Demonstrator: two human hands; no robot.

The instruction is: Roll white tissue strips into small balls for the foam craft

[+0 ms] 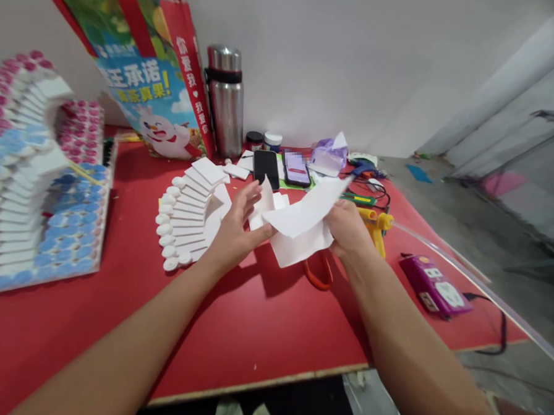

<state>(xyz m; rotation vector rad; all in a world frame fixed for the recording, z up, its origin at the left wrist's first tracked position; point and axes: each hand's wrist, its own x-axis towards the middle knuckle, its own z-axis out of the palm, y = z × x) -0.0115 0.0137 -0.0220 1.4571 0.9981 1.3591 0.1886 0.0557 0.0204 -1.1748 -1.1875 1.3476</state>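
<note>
White paper is gripped between the left hand at nine o'clock and the right hand at three o'clock above the red table, its long side running toward two o'clock.

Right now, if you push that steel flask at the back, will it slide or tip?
The flask looks apt to tip: it stands tall and narrow on the red table. A low push would probably slide it, since the steel looks smooth. It stands beside the bag, which might catch it if it falls leftward.
</note>
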